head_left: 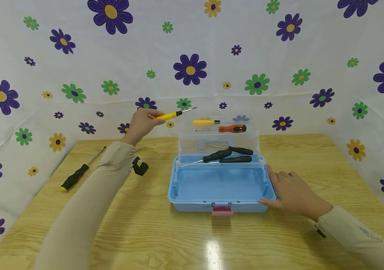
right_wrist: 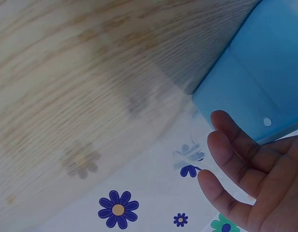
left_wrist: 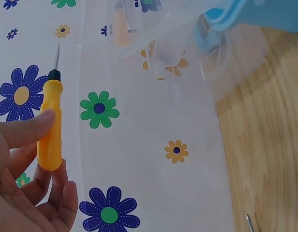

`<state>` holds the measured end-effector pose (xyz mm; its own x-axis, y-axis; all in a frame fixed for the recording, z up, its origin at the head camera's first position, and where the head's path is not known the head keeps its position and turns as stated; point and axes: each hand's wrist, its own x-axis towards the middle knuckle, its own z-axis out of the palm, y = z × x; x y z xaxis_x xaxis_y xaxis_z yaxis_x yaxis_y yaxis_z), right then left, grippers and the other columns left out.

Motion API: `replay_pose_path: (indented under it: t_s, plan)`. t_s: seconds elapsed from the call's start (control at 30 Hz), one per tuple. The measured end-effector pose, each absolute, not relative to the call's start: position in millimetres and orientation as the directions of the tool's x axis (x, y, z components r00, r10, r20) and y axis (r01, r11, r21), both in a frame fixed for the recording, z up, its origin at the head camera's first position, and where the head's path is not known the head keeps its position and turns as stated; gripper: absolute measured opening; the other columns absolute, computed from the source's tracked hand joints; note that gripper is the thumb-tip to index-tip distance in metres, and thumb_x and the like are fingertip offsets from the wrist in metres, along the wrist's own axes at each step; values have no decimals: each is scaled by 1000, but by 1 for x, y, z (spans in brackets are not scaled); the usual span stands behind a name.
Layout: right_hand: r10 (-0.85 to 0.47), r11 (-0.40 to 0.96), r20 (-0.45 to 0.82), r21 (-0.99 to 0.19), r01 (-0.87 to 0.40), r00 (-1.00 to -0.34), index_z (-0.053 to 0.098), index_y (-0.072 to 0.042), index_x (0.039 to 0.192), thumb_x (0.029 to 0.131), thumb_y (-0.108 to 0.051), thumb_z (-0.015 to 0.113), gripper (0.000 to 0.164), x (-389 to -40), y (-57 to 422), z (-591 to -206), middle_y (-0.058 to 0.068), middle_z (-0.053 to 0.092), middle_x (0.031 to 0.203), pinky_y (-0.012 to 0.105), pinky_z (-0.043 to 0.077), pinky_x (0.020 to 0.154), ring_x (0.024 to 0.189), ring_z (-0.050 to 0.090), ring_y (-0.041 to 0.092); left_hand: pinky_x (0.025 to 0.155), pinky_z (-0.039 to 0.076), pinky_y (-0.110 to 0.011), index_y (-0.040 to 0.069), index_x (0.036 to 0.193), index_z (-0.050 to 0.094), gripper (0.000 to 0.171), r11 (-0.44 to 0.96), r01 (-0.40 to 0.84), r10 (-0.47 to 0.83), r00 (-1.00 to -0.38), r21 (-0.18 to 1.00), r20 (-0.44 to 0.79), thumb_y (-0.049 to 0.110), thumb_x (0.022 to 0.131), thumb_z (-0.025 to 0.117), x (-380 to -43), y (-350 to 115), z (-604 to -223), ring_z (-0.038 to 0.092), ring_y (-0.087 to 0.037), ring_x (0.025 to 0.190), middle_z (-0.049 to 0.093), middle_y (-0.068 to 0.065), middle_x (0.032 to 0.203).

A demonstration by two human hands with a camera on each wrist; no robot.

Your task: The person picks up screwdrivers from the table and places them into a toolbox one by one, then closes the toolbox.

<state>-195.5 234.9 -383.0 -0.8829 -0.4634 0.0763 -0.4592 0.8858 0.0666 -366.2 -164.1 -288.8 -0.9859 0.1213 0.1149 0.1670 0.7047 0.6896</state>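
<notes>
In the head view my left hand (head_left: 144, 123) pinches a yellow screwdriver (head_left: 167, 116) by its handle, above the table and left of the toolbox's raised tiers. The left wrist view shows thumb and fingers around the yellow handle, the blade pointing away. My right hand (head_left: 294, 191) rests at the right end of a blue toolbox (head_left: 192, 207), thumb at the front corner and index finger along the side. Its other fingers (right_wrist: 233, 166) are loosely bent beside the blue wall in the right wrist view. The toolbox stands open, its base holding nothing visible.
Clear raised tiers hold another yellow screwdriver (head_left: 205, 122), an orange screwdriver (head_left: 230, 129) and several black screwdrivers (head_left: 236, 159). A black-and-yellow screwdriver (head_left: 75, 177) lies on the wooden table (head_left: 144, 232) at left. A metal shaft (head_left: 141, 148) shows past my left wrist. A pink latch (head_left: 222, 210) hangs in front.
</notes>
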Motion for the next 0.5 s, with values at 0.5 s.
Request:
replay_pose_path:
  t_s: [0.5]
  plan:
    - [-463, 886, 74, 70, -458, -883, 33, 12, 139, 80, -72, 50, 104, -196, 235, -383, 23, 65, 109, 51, 48, 82, 95, 63, 32, 92, 48, -40, 2, 118, 65, 31, 668, 200, 190, -977, 717, 96, 14, 90, 63, -392, -133, -278, 56, -29, 103, 60, -16, 125]
